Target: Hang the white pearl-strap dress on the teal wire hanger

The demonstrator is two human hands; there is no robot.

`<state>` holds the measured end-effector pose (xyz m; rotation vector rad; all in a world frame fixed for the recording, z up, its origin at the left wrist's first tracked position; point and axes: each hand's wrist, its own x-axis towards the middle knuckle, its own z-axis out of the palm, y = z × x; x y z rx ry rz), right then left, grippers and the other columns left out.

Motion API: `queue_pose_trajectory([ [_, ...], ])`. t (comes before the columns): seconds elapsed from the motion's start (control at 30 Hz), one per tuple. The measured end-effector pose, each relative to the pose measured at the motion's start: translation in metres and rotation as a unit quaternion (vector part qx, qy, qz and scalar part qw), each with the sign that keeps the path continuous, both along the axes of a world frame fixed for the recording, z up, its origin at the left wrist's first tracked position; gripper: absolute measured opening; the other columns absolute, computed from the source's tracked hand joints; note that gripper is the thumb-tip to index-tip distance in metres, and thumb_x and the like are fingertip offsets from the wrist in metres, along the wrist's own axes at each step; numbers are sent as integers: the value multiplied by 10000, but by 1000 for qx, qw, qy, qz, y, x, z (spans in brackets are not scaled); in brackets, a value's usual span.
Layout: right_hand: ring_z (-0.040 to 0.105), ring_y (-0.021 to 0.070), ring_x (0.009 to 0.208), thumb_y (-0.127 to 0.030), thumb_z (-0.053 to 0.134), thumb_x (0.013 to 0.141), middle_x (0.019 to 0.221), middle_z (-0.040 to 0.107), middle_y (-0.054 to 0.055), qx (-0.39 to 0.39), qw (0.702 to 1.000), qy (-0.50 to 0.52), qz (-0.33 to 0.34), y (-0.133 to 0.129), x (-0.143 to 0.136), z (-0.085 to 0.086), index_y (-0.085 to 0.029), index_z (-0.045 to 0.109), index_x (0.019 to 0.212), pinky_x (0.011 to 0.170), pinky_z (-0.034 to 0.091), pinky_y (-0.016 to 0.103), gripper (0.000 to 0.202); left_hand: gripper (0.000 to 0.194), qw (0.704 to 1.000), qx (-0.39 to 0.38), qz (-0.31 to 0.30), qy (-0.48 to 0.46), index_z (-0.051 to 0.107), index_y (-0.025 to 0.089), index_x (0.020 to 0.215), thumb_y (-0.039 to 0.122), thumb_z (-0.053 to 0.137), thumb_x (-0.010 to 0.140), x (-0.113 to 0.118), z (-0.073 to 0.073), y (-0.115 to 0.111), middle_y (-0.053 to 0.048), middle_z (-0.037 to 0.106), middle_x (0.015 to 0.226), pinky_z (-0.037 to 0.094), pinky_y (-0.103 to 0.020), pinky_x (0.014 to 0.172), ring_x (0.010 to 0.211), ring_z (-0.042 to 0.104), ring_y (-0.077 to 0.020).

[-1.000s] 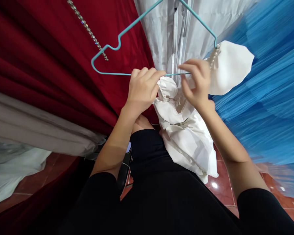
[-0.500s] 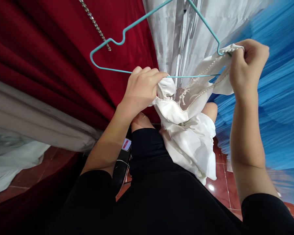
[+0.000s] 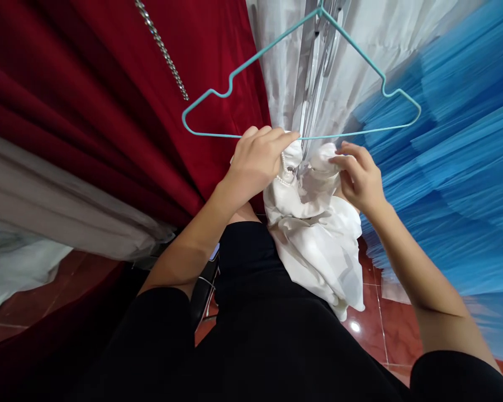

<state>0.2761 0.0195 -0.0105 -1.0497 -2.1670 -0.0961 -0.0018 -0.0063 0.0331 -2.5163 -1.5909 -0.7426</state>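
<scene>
A turquoise clothes hanger hangs level in front of me. My left hand is closed round its bottom bar, with bunched white cloth right beside the fingers. Below the bar, a white dress with a pearl-beaded neckline droops over my right leg. At the dress's right upper edge, my right hand pinches the cloth between thumb and fingers, just under the bar. The hanger's right shoulder is bare. Whether my left hand also grips the dress, I cannot tell.
Red drapes with a beaded silver strip hang on the left. Blue tulle fills the right side, white curtains the back. A dark seat stands by my left leg on red floor tiles.
My right hand has come down and left, drawing the dress's right side off the hanger's right end. The hanger has shifted right and slightly down. My left hand keeps its hold.
</scene>
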Motion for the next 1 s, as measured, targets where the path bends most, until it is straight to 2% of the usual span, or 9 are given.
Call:
queue_pose_trajectory([
  [0.1,552,291,1384,-380,402,1035,1331,635,80,88,993,59,53,-2,-31,10,-293,640,1216,1177,446,550,311,476,999,17,-17,-26,662,279,1384,115,415,1012,2,-3,2,-83,729,1184,470,-504,1041,1128,652,-307],
  [0.27,645,266,1070,-379,328,1066,1039,680,74,56,998,29,14,25,-70,11,-240,636,1134,1069,472,544,345,462,994,72,-46,-70,683,263,1347,120,414,1000,-11,-11,3,-73,715,1236,428,-542,1119,1155,636,-293],
  [0.43,603,235,893,-363,388,1035,864,633,34,141,987,71,-11,30,-71,-4,-224,621,1002,980,450,497,274,301,910,370,-103,-154,737,292,1215,256,580,961,-36,-49,-10,-58,694,997,526,-440,919,951,640,-248],
  [0.57,584,223,862,-346,411,1032,835,628,18,151,987,60,5,26,-55,2,-235,636,1003,971,427,468,252,281,924,235,-44,-297,695,234,1126,168,626,862,-59,-76,-21,18,646,775,488,-291,639,650,592,-144],
  [0.63,581,221,861,-330,432,1022,857,651,19,147,988,48,0,25,-51,6,-235,651,1005,952,424,450,240,253,891,177,31,-416,655,216,1013,109,608,790,-74,-78,-18,40,603,747,433,-256,568,589,545,-103],
  [0.73,580,218,862,-335,454,1020,877,671,19,141,989,44,-1,24,-51,8,-235,663,1007,936,418,437,232,144,817,258,78,-510,577,201,863,99,624,772,-105,-66,3,31,557,797,398,-243,560,618,506,-68],
  [0.8,578,214,857,-339,461,1023,875,671,18,139,989,49,3,24,-53,8,-236,666,1013,933,412,435,230,179,798,325,78,-502,543,191,864,108,689,802,-125,-49,26,34,526,839,386,-231,561,637,476,-46],
  [0.9,575,208,846,-333,474,1018,864,671,14,144,988,62,3,22,-56,8,-234,671,1000,919,404,430,221,283,822,355,31,-444,521,183,910,91,765,800,-142,-18,57,54,542,912,308,-210,484,568,408,-6],
  [1.0,576,208,848,-337,477,1020,861,673,14,142,988,69,5,20,-57,8,-233,679,1000,906,398,428,228,367,853,372,-39,-365,556,183,927,-42,749,710,-129,12,67,64,578,931,212,-234,411,497,374,5],
])
